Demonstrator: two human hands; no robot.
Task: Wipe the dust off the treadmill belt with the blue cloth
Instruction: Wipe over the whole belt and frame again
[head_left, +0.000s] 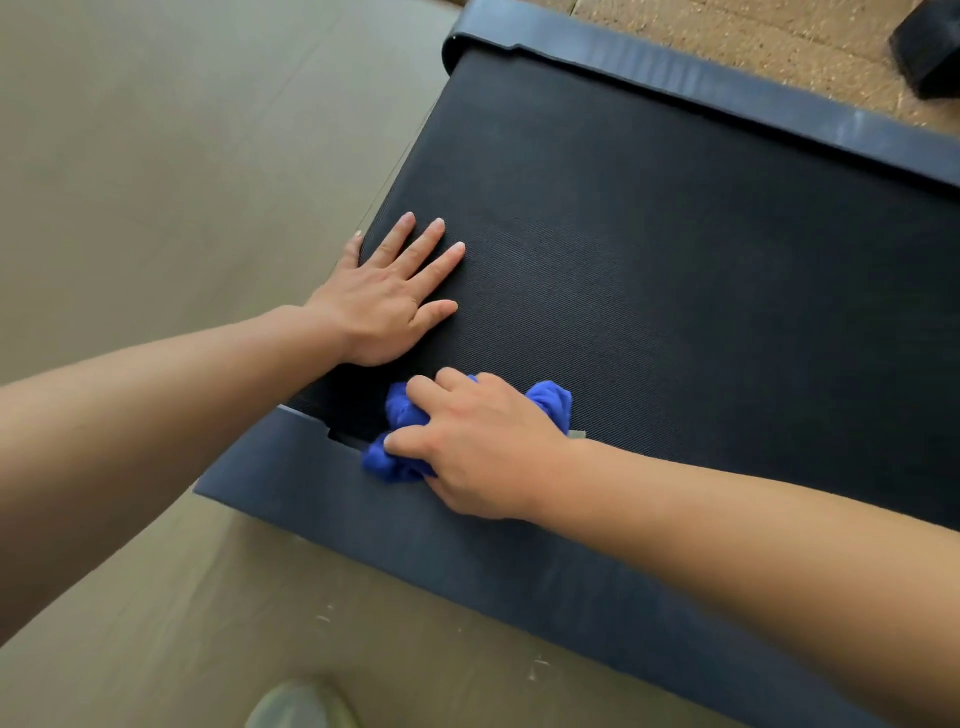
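The left hand (382, 301) lies flat and open on the treadmill belt (649, 260). At lower centre, the right hand (480, 441) clutches the bunched blue cloth (400, 415) at the belt's near edge, beside the side rail (467, 561). A dark object (930, 47) is cropped at upper right.

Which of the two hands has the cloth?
The right hand, bunched around the crumpled blue cloth at the belt's near edge. The left hand lies flat and empty on the black textured treadmill belt.
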